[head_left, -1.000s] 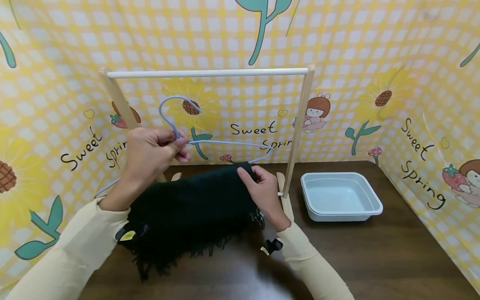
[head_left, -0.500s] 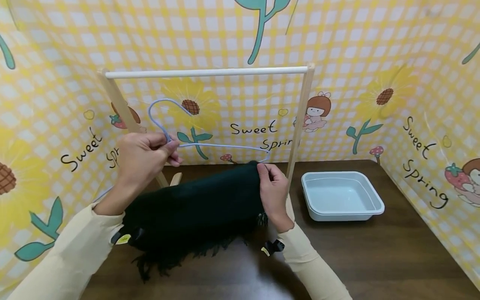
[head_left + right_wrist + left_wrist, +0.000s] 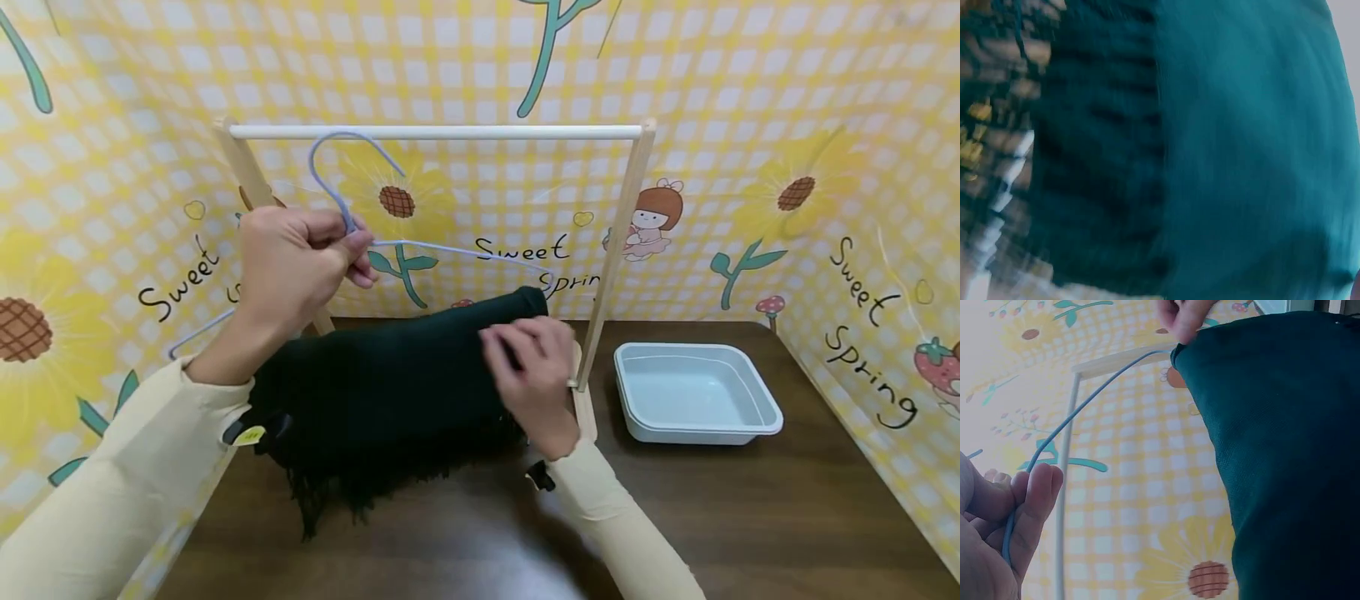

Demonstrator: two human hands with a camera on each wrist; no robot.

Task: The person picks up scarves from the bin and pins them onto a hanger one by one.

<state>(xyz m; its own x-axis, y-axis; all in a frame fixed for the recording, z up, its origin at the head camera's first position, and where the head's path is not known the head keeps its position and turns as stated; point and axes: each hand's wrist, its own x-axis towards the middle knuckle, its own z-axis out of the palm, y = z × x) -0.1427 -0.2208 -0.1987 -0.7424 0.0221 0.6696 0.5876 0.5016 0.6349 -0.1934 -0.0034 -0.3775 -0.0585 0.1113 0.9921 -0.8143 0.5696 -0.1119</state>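
- Cloth [image 3: 405, 367], centre frame, was already draped over hanger [image 3: 450, 248].
- Left hand [image 3: 296, 254] pinched hanger; right hand's [image 3: 536, 375] grip couldn't be told.
- Hook [image 3: 311, 162], upper left, seemed not yet on bar [image 3: 487, 132].

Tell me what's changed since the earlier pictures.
The left hand has raised the hanger and dark green cloth; the hook now overlaps the white bar in view. The right hand has shifted below the cloth's top corner, its grip unclear. The tub and wooden rack stayed put.
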